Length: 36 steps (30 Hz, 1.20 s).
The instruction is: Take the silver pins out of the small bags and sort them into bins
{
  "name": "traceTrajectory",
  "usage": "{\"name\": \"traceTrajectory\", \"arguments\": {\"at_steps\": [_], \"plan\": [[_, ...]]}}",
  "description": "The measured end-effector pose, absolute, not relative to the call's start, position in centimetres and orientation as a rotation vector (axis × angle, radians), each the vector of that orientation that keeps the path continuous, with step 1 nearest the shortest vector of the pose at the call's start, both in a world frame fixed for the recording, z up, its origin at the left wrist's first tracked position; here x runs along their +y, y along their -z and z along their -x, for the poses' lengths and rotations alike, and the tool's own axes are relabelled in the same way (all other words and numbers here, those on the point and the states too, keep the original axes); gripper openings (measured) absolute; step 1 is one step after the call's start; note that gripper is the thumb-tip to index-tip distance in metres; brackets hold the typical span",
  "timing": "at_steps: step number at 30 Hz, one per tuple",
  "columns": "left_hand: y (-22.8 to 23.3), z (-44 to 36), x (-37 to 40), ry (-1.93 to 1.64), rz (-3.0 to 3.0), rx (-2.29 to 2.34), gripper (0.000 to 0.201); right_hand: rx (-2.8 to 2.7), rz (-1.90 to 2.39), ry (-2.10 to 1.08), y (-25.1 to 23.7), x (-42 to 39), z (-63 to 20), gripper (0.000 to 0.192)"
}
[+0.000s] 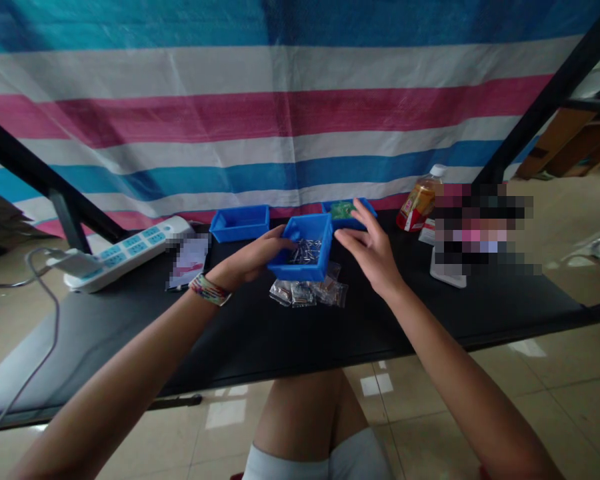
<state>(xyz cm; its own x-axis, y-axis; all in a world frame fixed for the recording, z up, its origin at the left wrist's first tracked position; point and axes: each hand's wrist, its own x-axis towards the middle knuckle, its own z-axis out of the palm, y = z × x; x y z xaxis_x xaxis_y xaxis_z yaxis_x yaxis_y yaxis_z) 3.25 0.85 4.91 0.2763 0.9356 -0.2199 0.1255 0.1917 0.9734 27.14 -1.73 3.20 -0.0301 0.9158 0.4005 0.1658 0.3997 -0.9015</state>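
Blue bin (pixel 303 257) of metal pins, our left hand (pixel 253 259) gripping wall; right hand (pixel 375 250) open beside; black table (pixel 260 333) rear edge, tiled floor.

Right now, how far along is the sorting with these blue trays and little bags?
Done so far: the middle blue tray already holds a heap of small metal parts. In hand: the left hand grips that tray's left edge, and the right hand hovers open beside it. Left: a pile of small clear bags lies in front of the tray, and the left blue tray looks empty.
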Motion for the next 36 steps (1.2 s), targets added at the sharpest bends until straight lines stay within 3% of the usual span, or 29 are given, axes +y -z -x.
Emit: {"name": "traceTrajectory", "arguments": {"at_steps": [5, 10, 13, 15, 19, 27, 36], "plan": [[-4.0, -7.4, -0.2, -0.807, -1.430, 0.999, 0.056, -1.278, 1.032, -1.358, -1.6, -2.8, -27.4, 0.065], [-2.8, -7.3, -1.5, -0.836, -2.239, 1.178, 0.074, -1.125, 1.081, -1.397, -2.3, -3.2, -31.0, 0.062], [-0.8, -6.1, -2.2, -0.491, -2.582, 1.048, 0.083, -1.030, 1.137, -1.342, -3.0, -3.5, -33.9, 0.065], [0.3, -5.7, -2.3, -0.386, -2.705, 1.025, 0.082, -0.972, 1.191, -1.305, -3.0, -3.8, -35.3, 0.065], [0.9, -5.7, -2.0, -0.384, -2.838, 1.080, 0.057, -0.973, 1.272, -1.251, -2.3, -4.3, -36.5, 0.066], [0.6, -5.4, -1.4, -0.611, -2.482, 1.274, 0.017, -1.157, 1.326, -1.135, -1.7, -3.3, -35.1, 0.073], [0.3, -3.7, 0.9, -1.471, -1.694, 1.256, 0.020, -1.763, 1.569, -0.744, -4.3, -1.6, -30.6, 0.077]]}}
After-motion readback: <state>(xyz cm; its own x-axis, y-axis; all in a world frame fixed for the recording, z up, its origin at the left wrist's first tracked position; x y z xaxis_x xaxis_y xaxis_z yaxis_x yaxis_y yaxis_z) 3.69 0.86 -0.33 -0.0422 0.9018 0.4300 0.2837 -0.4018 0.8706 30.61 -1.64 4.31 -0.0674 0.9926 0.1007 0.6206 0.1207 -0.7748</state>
